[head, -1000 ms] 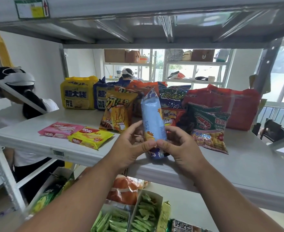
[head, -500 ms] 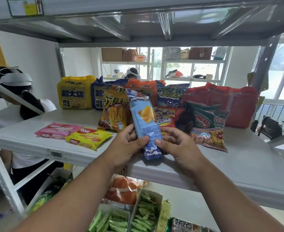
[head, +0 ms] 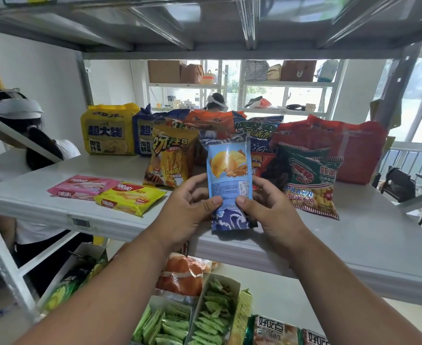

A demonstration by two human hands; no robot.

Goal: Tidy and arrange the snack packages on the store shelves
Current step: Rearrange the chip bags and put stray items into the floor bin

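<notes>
Head view puts the blue chip bag (head: 228,180) upright in the middle of your frame, back panel toward you, raised just over the front edge of the grey shelf (head: 369,235). You have it by its lower half: your left hand (head: 188,210) curls round its left side with the thumb pressed on the printed panel, and your right hand (head: 269,210) does the same from the other side, so each grip is closed on the bag, with the thumbs near each other on the front.

It looks like a light, air-puffed foil pack, soft and a little slick, with brittle chips inside, so squeeze gently. The flat bottom seam and the side edges seem the safest places to hold; pressing the belly would likely crush the contents or let it slide.

Just behind it stand the yellow-orange chip bag (head: 171,158) to the left and the green prawn cracker bag (head: 309,180) to the right, with a gap between them that seems a fair slot for standing yours. Further left, a pink wafer pack (head: 83,186) and a yellow wafer pack (head: 130,197) lie flat and touching near the shelf's front. A yellow noodle multipack (head: 109,129) and a red bag (head: 341,148) line the back row.
</notes>
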